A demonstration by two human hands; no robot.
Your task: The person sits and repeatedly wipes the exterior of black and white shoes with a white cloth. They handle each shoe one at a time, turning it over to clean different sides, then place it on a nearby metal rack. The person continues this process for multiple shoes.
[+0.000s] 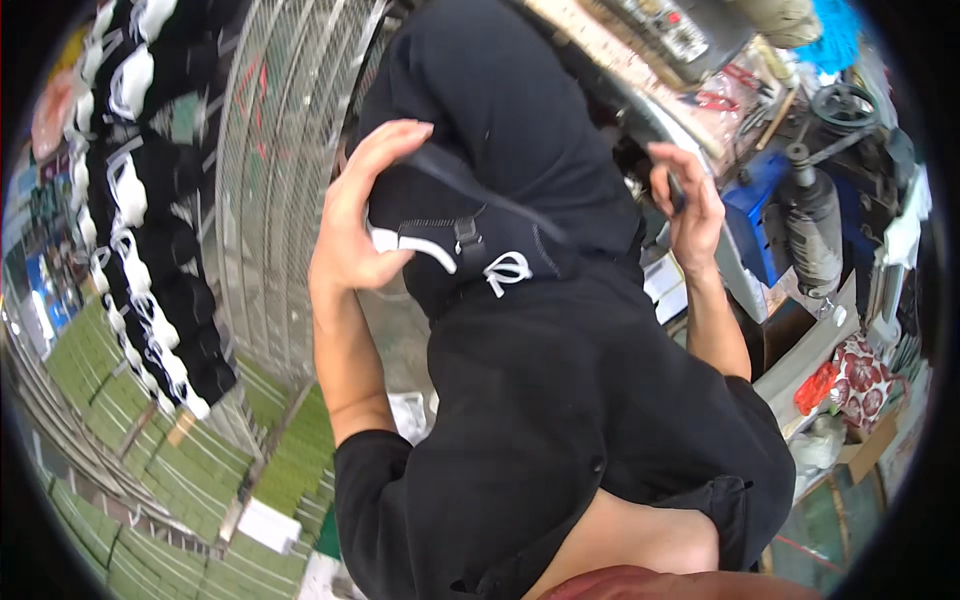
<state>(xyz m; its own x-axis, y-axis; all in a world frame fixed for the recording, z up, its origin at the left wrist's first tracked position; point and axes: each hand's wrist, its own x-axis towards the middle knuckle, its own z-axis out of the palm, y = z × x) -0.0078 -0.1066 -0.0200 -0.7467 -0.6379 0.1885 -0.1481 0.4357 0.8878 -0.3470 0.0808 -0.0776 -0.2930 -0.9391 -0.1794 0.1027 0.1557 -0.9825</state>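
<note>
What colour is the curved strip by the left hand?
The curved strip is white; best seen in the head view.

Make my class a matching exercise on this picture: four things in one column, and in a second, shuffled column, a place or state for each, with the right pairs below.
Column one
1. Left hand
2. Looped white strap
3. Grey barred rack
4. Bright red bag

Column two
A. Beside a red-and-white patterned cloth
B. Between the row of black-and-white pieces and the black trousers
C. Thumb and fingers spread apart
D. Near a small black buckle

Right pairs: 1-C, 2-D, 3-B, 4-A
</note>
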